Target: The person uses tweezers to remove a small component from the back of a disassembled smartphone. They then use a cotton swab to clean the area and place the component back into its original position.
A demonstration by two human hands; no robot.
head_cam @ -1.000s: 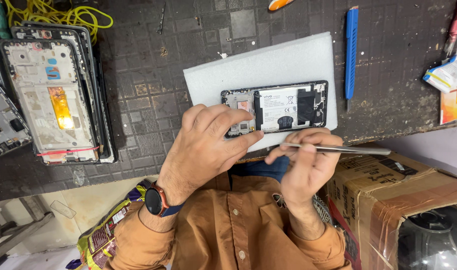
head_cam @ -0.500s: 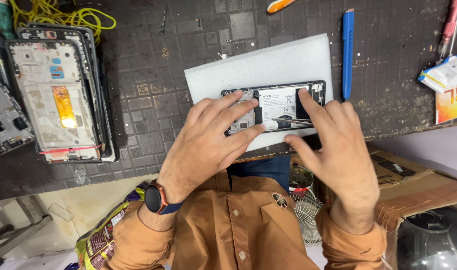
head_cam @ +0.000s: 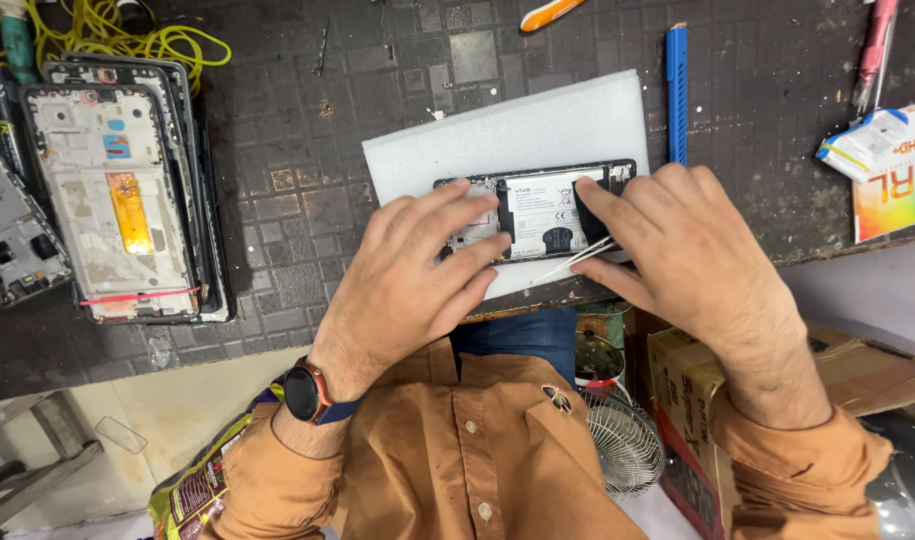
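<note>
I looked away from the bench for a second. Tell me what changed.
The right hand carried the tweezers from the near edge up onto the opened phone, fingers now pressing its right end. The left hand stayed flat on the phone's left half; the foam pad unmoved.

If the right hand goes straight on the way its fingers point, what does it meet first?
The right hand points up-left over the opened phone; it would probably meet the left hand's fingers first.
</note>
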